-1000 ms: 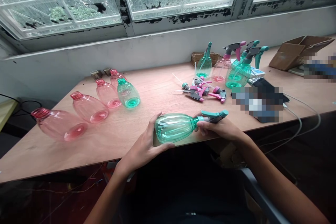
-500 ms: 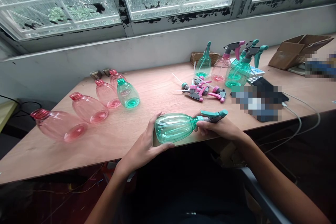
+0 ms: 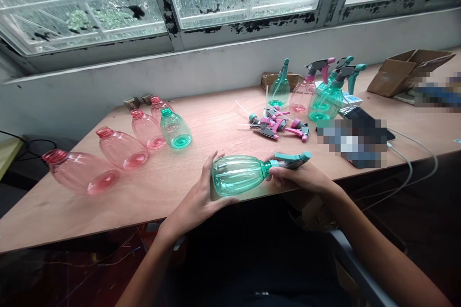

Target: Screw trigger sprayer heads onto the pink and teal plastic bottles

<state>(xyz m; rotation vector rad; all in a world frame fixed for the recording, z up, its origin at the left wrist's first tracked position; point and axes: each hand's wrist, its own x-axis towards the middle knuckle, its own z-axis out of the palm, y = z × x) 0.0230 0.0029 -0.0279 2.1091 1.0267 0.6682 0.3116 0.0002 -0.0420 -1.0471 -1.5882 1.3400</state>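
Note:
A clear green spray bottle (image 3: pixel 237 175) lies sideways in the air above the table's front edge, its base to the left. My left hand (image 3: pixel 201 192) cups that base, thumb below and fingers behind. On the neck, at the right end, sits a grey and teal spray head (image 3: pixel 293 159). My right hand (image 3: pixel 300 175) is closed round the neck and the spray head's collar; some of its fingers are hidden behind them. Farther back lies a pile of loose pink and grey spray heads (image 3: pixel 275 127), with one teal collar among them.
Several pink bottles without heads (image 3: pixel 122 151) and a green one (image 3: pixel 176 129) stand at left. Bottles with spray heads (image 3: pixel 326 100) stand at the back right, near a phone (image 3: pixel 367 122) with a white cable (image 3: pixel 410 163). An open cardboard box (image 3: pixel 396 72) is beyond.
Both hands keep the same hold on the green spray bottle, which has hardly moved. The view has shifted very slightly.

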